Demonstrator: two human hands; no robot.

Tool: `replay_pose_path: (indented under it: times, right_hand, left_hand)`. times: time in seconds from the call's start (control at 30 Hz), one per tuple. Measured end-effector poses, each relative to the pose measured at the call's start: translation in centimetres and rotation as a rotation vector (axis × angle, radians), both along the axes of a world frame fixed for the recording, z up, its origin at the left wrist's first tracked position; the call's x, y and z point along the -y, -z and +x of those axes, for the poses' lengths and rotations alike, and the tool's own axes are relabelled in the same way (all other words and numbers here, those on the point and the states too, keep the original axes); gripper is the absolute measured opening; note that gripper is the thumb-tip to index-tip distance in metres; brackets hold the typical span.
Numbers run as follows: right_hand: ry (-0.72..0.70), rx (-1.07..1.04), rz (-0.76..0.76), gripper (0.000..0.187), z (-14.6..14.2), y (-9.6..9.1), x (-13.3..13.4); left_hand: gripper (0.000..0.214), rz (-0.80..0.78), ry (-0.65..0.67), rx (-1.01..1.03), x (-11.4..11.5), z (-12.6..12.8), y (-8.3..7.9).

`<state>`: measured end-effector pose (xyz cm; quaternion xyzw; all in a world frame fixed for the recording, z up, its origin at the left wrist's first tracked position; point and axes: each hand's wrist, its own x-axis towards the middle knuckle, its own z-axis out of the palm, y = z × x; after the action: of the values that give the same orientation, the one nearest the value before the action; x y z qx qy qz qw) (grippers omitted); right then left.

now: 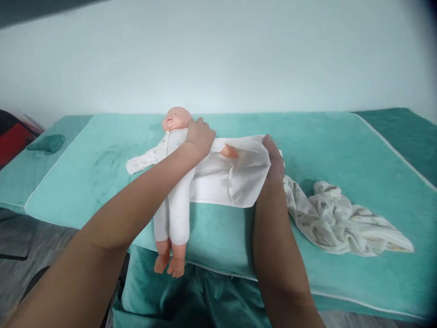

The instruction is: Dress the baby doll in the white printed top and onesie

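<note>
A baby doll (179,214) lies on its back on the green bed, its head toward the wall and its bare feet at the near edge. One arm is inside the printed sleeve of a white baby shirt (213,189). The shirt's pale inner side spreads out to the right beneath the doll's other arm, whose hand is bare. My left hand (200,135) is closed round the doll's shoulder on that side. With my right hand (274,159) I grip the shirt's far right edge and hold it raised; some fingers are hidden behind the cloth.
A crumpled white printed cloth (341,221) lies to the right of my right forearm. The green bed cover (78,182) runs along the pale wall (218,54). At the left are a face hole (46,143) in the bed and a red and black object (13,136).
</note>
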<state>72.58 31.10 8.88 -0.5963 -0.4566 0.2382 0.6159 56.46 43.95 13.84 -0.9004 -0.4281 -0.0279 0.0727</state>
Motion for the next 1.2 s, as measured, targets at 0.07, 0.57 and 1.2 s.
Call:
replay_pose_path:
  times: [0.07, 0.57, 1.2]
  right_hand:
    - [-0.096, -0.181, 0.02, 0.057, -0.5, -0.4, 0.2]
    - [-1.032, -0.388, 0.046, 0.061, -4.4, -0.8, 0.3]
    - [-0.651, -0.3, 0.119, 0.026, -6.7, 0.4, -0.3]
  left_hand:
    - [0.036, -0.054, -0.022, 0.058, 0.8, 0.2, 0.2]
    - [0.024, -0.423, 0.284, 0.794, -0.5, -4.9, -2.1]
    - [0.026, -0.187, -0.26, 1.15, 7.9, -17.0, 7.5]
